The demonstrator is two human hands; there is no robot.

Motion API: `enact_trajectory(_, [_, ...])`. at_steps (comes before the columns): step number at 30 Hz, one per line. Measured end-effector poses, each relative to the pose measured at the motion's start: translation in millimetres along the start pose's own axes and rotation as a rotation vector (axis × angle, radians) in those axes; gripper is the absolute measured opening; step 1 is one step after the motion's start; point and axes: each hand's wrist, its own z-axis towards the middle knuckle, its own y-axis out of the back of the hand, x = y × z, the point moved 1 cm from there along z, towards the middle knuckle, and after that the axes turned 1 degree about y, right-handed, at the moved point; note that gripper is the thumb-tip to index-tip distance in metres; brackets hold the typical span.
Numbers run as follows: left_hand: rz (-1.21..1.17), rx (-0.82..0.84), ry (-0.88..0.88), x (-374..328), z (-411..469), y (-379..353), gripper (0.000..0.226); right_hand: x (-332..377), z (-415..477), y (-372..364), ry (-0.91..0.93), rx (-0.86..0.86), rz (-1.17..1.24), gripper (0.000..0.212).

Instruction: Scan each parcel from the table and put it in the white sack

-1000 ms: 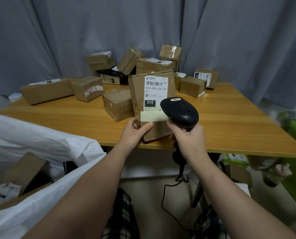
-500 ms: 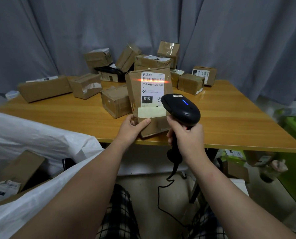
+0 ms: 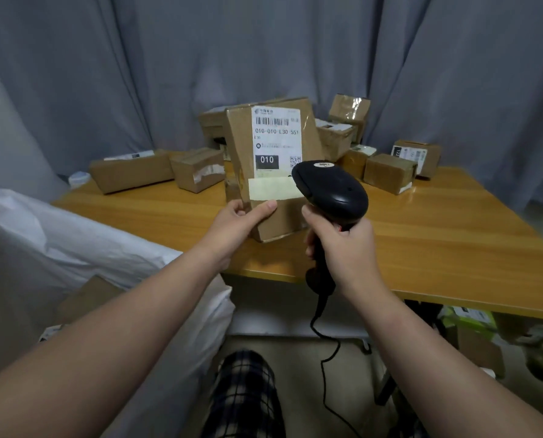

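The scanning step is in hand. The left hand holds a tall brown cardboard parcel upright by its lower left corner. Its thumb lies flat on the front face, just under a strip of pale tape, and the fingers wrap round the parcel's left edge and pinch it from behind. The parcel hangs in the air above the near edge of the yellow wooden desk, its white shipping label turned toward the person.

The right hand has its fingers curled tight round the grip of a black corded handheld barcode scanner. The scanner's head sits just in front of the label's lower right corner, aimed up at the printed barcode. No scan line shows on the label, so I cannot tell whether the code has registered.

Once it has, the next move probably calls for swinging the parcel left and down into the open white woven sack beside the desk's near left corner, where another brown box lies. With a grip on one corner only, the tall parcel may tip on the way. More small brown cartons sit along the far edge of the desk.
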Motion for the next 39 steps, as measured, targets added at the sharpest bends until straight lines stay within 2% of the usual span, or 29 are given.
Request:
enact_trajectory(3, [0.06,-0.092,-0.026,-6.4,-13.4,50.6,0.056,1.3,1.1,-46.4,0.012,0.112,0.048,0.01])
enact_trajectory(5, [0.104,-0.188,-0.045,-7.0,-25.5,87.4,0.047,-6.0,-0.9,-76.3,-0.011,0.194,0.052,0.011])
enact_trajectory(8, [0.189,-0.356,-0.06,-7.6,-50.0,146.9,0.055,-23.1,-8.0,-113.5,-0.024,0.336,-0.009,0.012])
enact_trajectory(10, [0.355,-0.466,-0.062,-7.7,-66.9,187.3,0.064,-37.5,-14.8,-134.2,-0.061,0.419,-0.041,0.01])
enact_trajectory(12, [0.56,-0.532,-0.012,-5.7,-83.0,220.4,0.071,-51.6,-21.6,-152.2,-0.072,0.48,-0.103,0.016])
enact_trajectory(15, [0.794,-0.487,0.192,12.6,-98.2,248.8,0.082,-64.4,-30.7,-172.8,-0.09,0.518,-0.17,0.039])
enact_trajectory(19, [1.023,-0.319,0.398,48.3,-106.5,258.6,0.083,-74.3,-36.8,-185.5,-0.103,0.52,-0.232,0.039])
enact_trajectory(22, [1.145,-0.205,0.537,68.1,-105.5,259.7,0.084,-80.7,-40.1,-187.2,-0.121,0.53,-0.218,0.028])
enact_trajectory(24, [1.207,-0.204,0.599,79.5,-107.0,265.7,0.086,-82.9,-43.4,-186.7,-0.125,0.536,-0.211,0.024])
enact_trajectory(29, [1.355,-0.421,0.553,84.7,-117.6,292.6,0.076,-84.6,-50.7,-193.4,-0.102,0.582,-0.255,0.028])
enact_trajectory(33, [1.542,-0.547,0.43,68.9,-108.1,305.0,0.071,-78.2,-45.8,-220.9,-0.093,0.617,-0.271,0.028])
enact_trajectory(35, [1.579,-0.552,0.427,69.1,-93.8,310.3,0.071,-75.8,-41.0,-235.1,-0.079,0.615,-0.282,0.029])
enact_trajectory(39, [1.537,-0.511,0.541,90.6,-61.6,309.9,0.083,-83.8,-34.4,-248.9,-0.093,0.602,-0.289,0.031])
